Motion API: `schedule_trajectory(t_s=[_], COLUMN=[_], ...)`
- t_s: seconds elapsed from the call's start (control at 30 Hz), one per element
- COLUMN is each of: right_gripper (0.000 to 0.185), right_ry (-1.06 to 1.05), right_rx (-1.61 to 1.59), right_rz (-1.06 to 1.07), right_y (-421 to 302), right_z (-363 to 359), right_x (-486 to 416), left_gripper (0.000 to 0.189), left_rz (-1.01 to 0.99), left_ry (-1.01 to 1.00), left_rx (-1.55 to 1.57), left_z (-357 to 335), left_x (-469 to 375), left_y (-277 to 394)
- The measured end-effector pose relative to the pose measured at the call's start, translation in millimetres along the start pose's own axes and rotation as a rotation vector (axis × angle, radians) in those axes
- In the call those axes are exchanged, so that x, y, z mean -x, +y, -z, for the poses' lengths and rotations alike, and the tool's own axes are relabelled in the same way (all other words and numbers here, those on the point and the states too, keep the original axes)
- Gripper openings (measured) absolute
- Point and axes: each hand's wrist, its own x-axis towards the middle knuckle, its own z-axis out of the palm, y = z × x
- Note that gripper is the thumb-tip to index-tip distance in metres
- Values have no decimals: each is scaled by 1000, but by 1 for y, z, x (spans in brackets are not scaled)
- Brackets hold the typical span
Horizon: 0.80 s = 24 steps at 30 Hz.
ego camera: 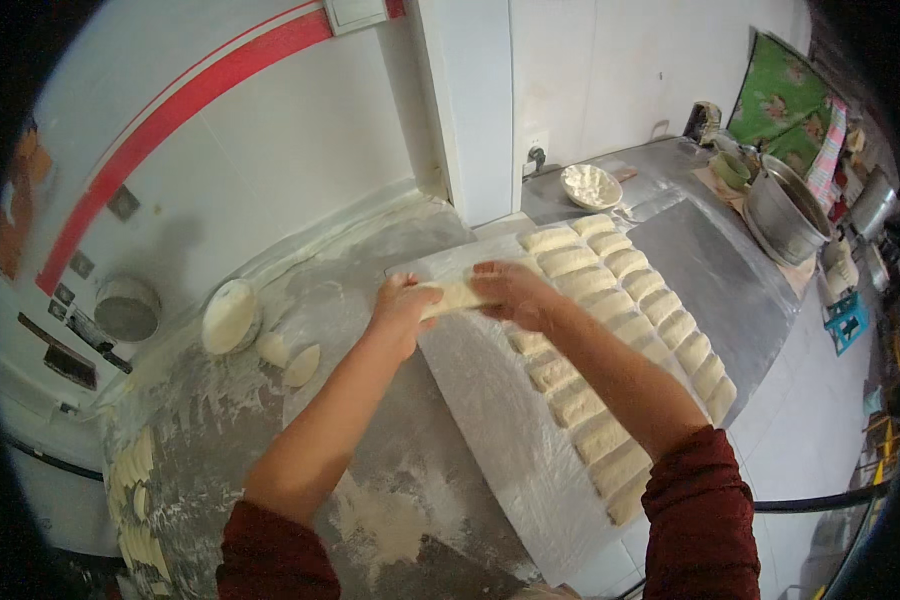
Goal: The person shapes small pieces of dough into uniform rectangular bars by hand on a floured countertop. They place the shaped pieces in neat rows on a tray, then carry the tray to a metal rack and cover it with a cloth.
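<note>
A pale, elongated piece of dough (452, 298) is stretched level between my hands, above the far left part of a floured board (487, 420). My left hand (405, 311) grips its left end with the thumb near the top. Around its right end is my right hand (517, 294), slightly blurred, fingers bent over the dough. Rows of similar dough pieces (576, 405) lie side by side on the board, under and beyond my right forearm. Part of those rows is hidden by that arm.
Flour dusts the worktop (390, 517). A round container of white powder (230, 316) stands by the left wall, near two pale pieces (272, 349). A flour bowl (591, 187) and a large metal pot (787, 214) stand at the back right. Pale strips (139, 457) lie far left.
</note>
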Motion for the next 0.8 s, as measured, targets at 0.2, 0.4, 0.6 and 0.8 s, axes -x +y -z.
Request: schedule_trajectory(t_s=[0.2,0.4,0.6,0.8], right_gripper=[46,49,47,46], right_ry=[164,252,301,348], right_rx=[284,379,516,683], right_rz=[84,93,97,119], right_y=[-40,-33,-21,-14], right_z=[65,95,99,114], right_x=[-65,-115,-143,-154], left_gripper=[48,47,46,44], left_rz=[-62,-186,-217,-159], left_ry=[82,193,230,229], left_rx=[-212,-393,-515,-492], left_z=[-57,-71,-64,-76], left_x=[-92,-147,-183,-177], left_y=[1,-17,-37,-34])
